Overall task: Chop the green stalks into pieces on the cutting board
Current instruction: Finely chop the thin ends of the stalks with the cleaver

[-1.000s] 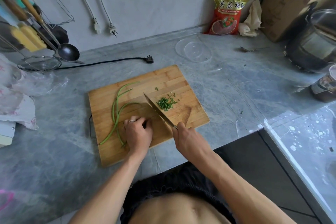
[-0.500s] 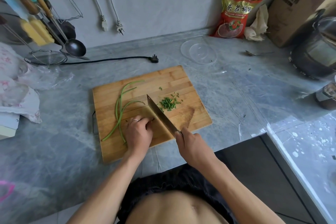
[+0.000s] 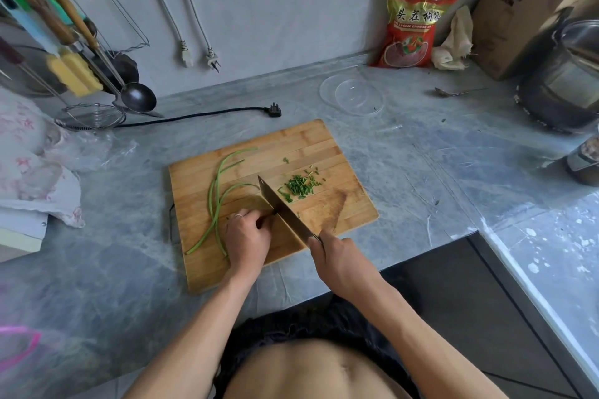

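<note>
Right hand grips the knife while left hand apparently pins green stalks at the cutting board's seven o'clock; curled fingers beside the blade risk a nick.

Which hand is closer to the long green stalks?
Left. The left hand lies on the long green stalks, holding them down. The right hand is farther right, off the cutting board, gripping the knife.
</note>
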Demonstrator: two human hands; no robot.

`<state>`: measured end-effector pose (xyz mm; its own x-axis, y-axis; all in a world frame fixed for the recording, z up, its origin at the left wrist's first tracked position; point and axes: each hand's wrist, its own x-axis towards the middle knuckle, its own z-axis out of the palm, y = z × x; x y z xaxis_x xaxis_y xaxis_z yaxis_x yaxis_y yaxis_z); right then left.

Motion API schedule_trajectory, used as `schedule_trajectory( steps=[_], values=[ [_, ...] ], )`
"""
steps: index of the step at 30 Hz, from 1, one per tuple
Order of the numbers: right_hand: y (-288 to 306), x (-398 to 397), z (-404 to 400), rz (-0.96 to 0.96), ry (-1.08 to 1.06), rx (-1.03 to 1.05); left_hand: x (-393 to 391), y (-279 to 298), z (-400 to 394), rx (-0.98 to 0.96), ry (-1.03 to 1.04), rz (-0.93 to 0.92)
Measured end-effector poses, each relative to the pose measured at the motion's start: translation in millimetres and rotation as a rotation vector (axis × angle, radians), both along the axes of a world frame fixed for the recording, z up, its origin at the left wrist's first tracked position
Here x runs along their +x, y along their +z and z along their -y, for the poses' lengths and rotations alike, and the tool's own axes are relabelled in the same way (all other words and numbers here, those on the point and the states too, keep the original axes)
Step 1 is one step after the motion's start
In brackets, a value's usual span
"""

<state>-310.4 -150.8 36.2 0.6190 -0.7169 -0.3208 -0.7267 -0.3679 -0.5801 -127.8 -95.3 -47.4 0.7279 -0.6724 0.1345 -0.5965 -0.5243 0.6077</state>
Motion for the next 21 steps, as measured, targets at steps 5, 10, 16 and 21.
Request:
schedule_trajectory(
  steps=[5,10,16,21],
  values=[
    [5,-5,-4,0.046,-0.005,-0.026,4,-6,-2,-0.082,-0.043,-0.012],
    [5,-11,-10,-0.015,0.047,-0.041,-2,-11,-5,-0.056,-0.006,0.063],
    [6,-17,-16,-0.04,0.075,-0.053,-8,-6,-7,0.015,0.037,0.081],
    [8,-18,-19,-0.063,0.115,-0.098,-6,1,-7,-0.032,0.023,0.005]
  ],
)
